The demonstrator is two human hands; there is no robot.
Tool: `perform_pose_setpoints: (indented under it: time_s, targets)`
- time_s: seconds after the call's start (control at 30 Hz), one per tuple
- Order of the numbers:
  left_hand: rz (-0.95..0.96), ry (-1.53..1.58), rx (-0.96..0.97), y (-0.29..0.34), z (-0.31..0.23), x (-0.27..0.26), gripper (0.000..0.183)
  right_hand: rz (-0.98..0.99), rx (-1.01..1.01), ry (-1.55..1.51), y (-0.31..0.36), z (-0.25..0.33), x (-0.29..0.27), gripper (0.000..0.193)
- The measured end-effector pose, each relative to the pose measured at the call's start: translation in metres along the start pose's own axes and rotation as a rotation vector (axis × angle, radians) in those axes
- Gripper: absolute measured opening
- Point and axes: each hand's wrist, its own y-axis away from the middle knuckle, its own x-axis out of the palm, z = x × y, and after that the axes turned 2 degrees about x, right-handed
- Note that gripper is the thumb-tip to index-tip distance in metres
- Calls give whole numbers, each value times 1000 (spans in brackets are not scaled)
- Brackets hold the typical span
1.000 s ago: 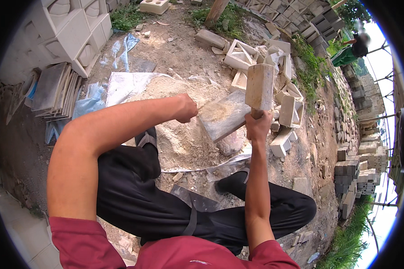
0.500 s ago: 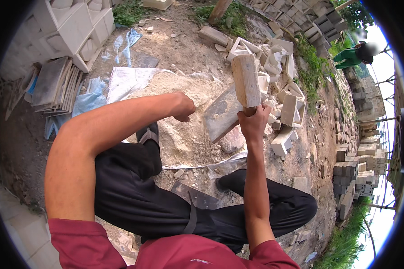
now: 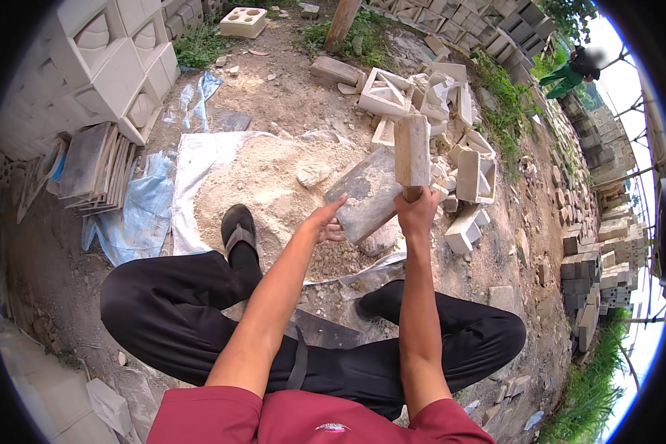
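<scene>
My right hand [image 3: 417,209] is wrapped round the handle of a mallet with a blocky wooden head [image 3: 411,152], held upright. The mallet head overlaps the far right edge of a grey, dusty slab [image 3: 366,196] in the picture. That slab lies tilted over a heap of pale crushed grit [image 3: 259,174]. At the slab's near left edge is my left hand [image 3: 327,222], fingers apart, holding nothing. Whether its fingertips touch the slab I cannot tell. A pale lump [image 3: 313,174] rests on the grit left of the slab. A rough stone [image 3: 382,240] sits under the slab's near end.
The grit lies on a white sheet [image 3: 192,174]. Broken pale blocks [image 3: 477,177] are piled to the right. Stacked thin boards [image 3: 96,166] and a blue plastic sheet [image 3: 144,200] are at left, below a block wall [image 3: 111,44]. Another person [image 3: 573,72] stands far off at right.
My left hand has come down and right from above the grit to the slab's edge, its closed fingers now spread. The pale lump shows on the grit. My right hand still holds the mallet.
</scene>
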Motion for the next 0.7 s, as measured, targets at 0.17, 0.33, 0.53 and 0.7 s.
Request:
perform_pose_setpoints:
  time_s: [0.17, 0.33, 0.53, 0.7]
  targets:
    - [-39, 1049, 246, -60, 89, 32, 59, 116, -62, -52, 3, 26, 3, 42]
    - [-218, 1144, 88, -54, 59, 97, 54, 103, -121, 82, -8, 20, -52, 40]
    - [-651, 703, 135, -92, 71, 102, 66, 315, -156, 181, -22, 78, -82, 40]
    - [-766, 386, 281, -87, 85, 129, 72, 766, -120, 712, -63, 61, -87, 33]
